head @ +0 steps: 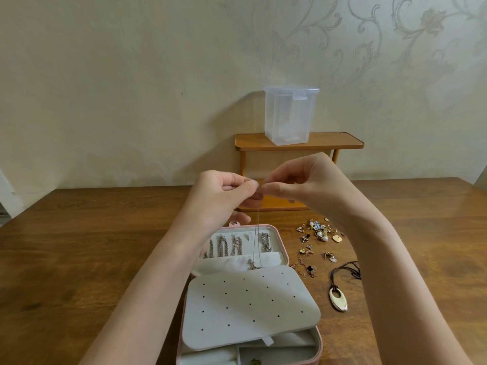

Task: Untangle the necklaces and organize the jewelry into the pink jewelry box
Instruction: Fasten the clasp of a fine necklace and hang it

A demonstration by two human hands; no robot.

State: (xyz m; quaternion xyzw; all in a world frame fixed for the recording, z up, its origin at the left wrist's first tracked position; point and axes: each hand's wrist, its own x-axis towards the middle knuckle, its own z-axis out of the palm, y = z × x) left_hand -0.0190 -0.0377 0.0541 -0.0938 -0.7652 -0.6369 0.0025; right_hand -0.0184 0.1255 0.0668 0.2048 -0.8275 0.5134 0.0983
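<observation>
Head view shows left hand point(224, 193) and right hand point(297, 185) each pinching a thin chain point(257, 233) above the open pink box point(279, 233) near the surface's front edge.

My view is evenly lit by soft, warm light with no harsh glare. A faint sheen sits on the wooden table point(79, 246), and a soft shadow falls on the wall left of the clear plastic container point(290, 115). Wide-angle distortion bends the table edge; focus looks slightly soft throughout.
</observation>
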